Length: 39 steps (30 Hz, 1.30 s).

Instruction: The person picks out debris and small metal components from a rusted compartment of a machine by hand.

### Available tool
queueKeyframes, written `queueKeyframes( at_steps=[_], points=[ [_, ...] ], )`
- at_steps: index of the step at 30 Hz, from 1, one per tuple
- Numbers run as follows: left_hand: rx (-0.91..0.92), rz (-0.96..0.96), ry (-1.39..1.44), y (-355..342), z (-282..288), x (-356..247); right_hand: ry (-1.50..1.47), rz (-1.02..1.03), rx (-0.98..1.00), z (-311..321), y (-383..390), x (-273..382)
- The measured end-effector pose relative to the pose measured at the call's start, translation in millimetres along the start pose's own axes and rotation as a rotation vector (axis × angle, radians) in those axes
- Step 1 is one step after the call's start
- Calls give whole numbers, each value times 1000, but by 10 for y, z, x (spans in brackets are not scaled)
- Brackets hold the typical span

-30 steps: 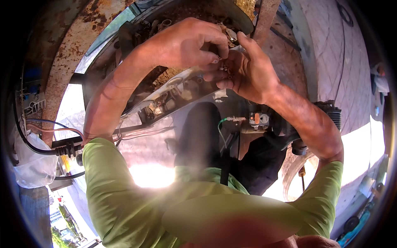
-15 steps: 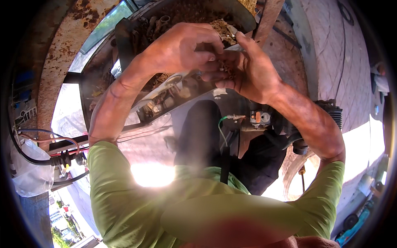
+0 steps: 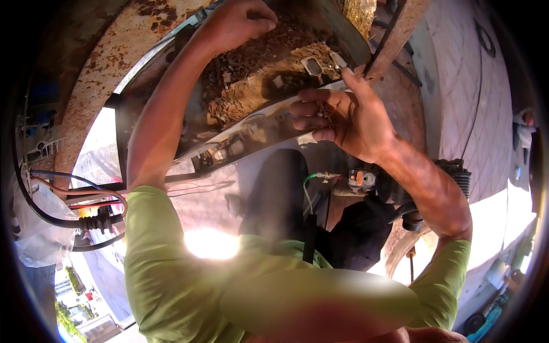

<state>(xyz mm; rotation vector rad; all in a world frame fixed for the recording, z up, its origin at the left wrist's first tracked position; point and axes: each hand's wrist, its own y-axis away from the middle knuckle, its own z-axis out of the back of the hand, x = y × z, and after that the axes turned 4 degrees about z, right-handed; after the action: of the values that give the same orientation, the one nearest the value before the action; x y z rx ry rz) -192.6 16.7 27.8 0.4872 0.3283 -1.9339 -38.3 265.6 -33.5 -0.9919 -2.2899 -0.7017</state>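
Note:
My right hand (image 3: pixel 357 117) is cupped with the palm up, its fingers bent around several small brownish pieces (image 3: pixel 325 114) too small to name. It stays beside the near right edge of a dark metal tray (image 3: pixel 346 37). Over the far left part of that tray, my left hand (image 3: pixel 243 23) has its fingers curled and the thumb pressed to them. Whatever is between those fingertips, if anything, cannot be made out. Rusty brown flakes and small bits (image 3: pixel 234 94) cover the tray's bottom, with a small rectangular metal frame (image 3: pixel 312 66) lying among them.
Along the tray's near side runs a narrow compartment with small parts (image 3: pixel 229 151). A grey box with an orange switch (image 3: pixel 361 179) stands below my right forearm, beside a green cable (image 3: pixel 307 188). Rusty metal (image 3: pixel 114 63) curves at left, near hoses (image 3: pixel 51 220) and a plastic bag (image 3: pixel 43 246).
My left hand has moved away from my right palm, up and left over the tray, uncovering the flakes and metal frame. My right hand remains cupped with the small pieces, slightly lower.

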Motion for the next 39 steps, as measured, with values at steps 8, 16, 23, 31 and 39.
queueKeyframes(
  at_steps=[8,16,23,31,39],
  points=[
    [117,-111,-177,-560,-122,153,49,-11,67,80,-40,-41],
    [30,-119,-268,-648,-276,305,63,-19,45,90,-60,-72],
    [-91,-87,-69,-554,-377,406,59,-20,49,98,-54,-60],
    [47,-294,-328,-568,-447,521,80,-17,39,85,-60,-63],
    [159,-299,-397,-512,-454,424,101,-13,49,91,-60,-60]
  ],
)
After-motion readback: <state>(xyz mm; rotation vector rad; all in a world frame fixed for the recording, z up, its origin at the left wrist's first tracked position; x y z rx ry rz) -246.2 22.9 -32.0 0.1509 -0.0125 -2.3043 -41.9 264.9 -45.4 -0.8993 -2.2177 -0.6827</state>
